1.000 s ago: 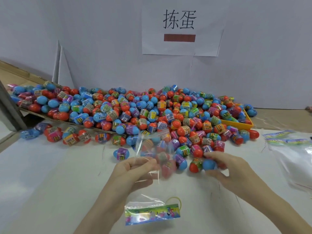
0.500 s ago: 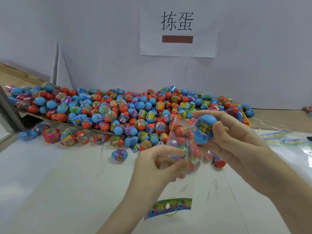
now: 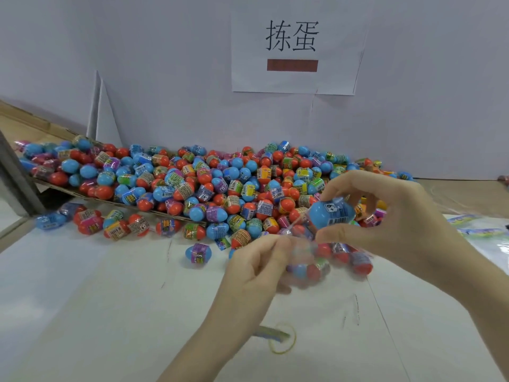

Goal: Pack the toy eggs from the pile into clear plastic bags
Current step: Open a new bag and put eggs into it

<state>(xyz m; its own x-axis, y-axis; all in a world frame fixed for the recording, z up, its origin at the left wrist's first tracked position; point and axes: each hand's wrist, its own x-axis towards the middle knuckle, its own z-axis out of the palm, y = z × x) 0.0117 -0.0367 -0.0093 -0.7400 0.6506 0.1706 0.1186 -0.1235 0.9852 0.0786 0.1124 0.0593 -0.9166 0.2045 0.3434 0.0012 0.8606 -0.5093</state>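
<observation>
From the head view, my right hand (image 3: 391, 219) pinched a blue plastic toy egg with a printed wrapper band (image 3: 332, 212) between thumb and fingers, right at the mouth of a clear plastic bag (image 3: 311, 260). My left hand (image 3: 256, 267) gripped that bag's edge. The bag was blurred, with a few eggs inside. Behind them, the big pile of blue and red eggs (image 3: 192, 183) covered the white desk (image 3: 82, 299).

Setting: packing or sorting workstation, small-factory type. Evidence: bulk pile of toy eggs (image 3: 209, 186) heaped on a white worktop (image 3: 96, 299); printed paper sign (image 3: 296, 48) with 2 Chinese characters taped to plain white partition wall (image 3: 165, 78); stack of clear plastic bags (image 3: 487, 238) at right edge.
</observation>
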